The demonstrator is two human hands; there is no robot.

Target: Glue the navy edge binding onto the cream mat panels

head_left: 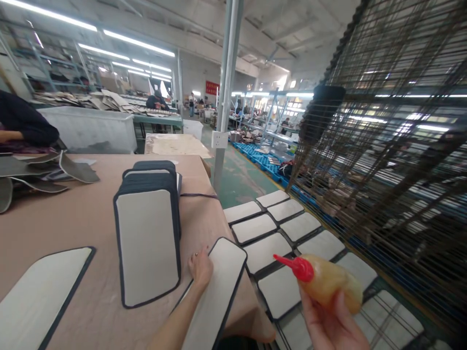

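The broad tan-brown desk bears a close-packed stack of off-white, dark-edged, round-cornered panels, one separate off-white, dark-edged panel at near left, curled grey sheets at far left, and a thin dark cord beyond the stack.

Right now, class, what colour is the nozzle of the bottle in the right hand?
The nozzle is red; it shows best in the head view.

No lettering, brand or number can be read. In the far part of the scene, just left of the upright post, a red banner carries what look like rows of pale characters, too small and blurred to make out.
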